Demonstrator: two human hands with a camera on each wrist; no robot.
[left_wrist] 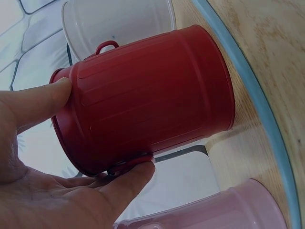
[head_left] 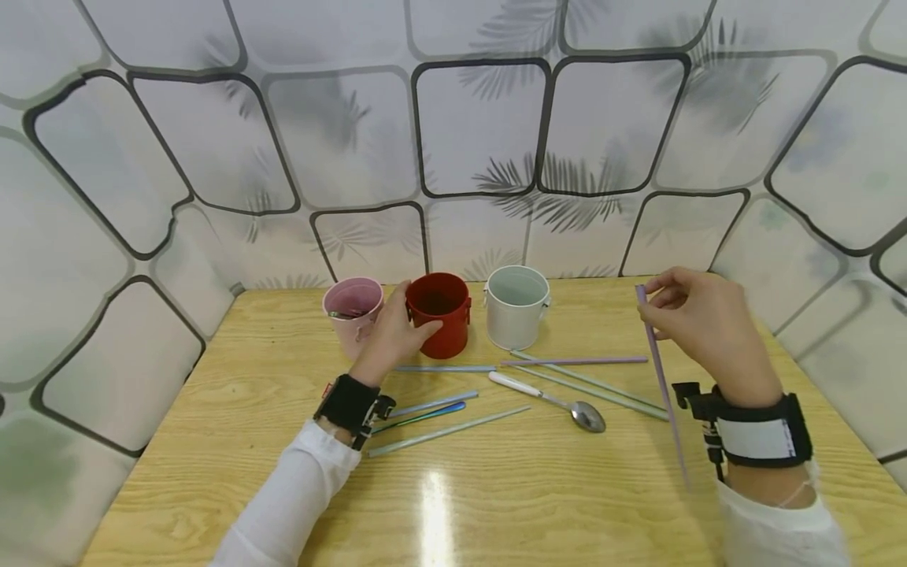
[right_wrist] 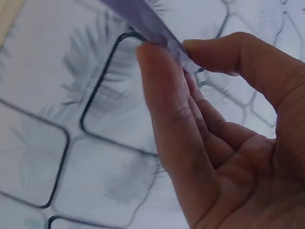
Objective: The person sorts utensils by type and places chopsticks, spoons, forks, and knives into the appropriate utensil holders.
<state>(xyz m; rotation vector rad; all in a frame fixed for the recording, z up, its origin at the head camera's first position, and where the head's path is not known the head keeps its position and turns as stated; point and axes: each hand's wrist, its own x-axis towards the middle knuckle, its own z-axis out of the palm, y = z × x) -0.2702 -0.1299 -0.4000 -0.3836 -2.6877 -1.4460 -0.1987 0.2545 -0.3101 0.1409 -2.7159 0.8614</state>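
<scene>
My left hand (head_left: 393, 335) grips the red bucket (head_left: 448, 337) at its rim, thumb on the near side and fingers by the left handle. In the left wrist view the red bucket (left_wrist: 152, 90) stands on the table. My right hand (head_left: 719, 335) is raised at the right, pinching a purple straw (head_left: 660, 370) near its top end between thumb and fingertips; the rest slants down over the table. The right wrist view shows the flattened end of that purple straw (right_wrist: 150, 24) in the pinch.
A pink bucket (head_left: 347, 335) with a thin item inside stands left of the red one, a white bucket (head_left: 512, 323) right of it. In front lie a spoon (head_left: 586, 416), a blue straw (head_left: 453, 368), another purple straw (head_left: 588, 361), several green straws (head_left: 453, 431) and a shiny blue-green stick (head_left: 432, 413).
</scene>
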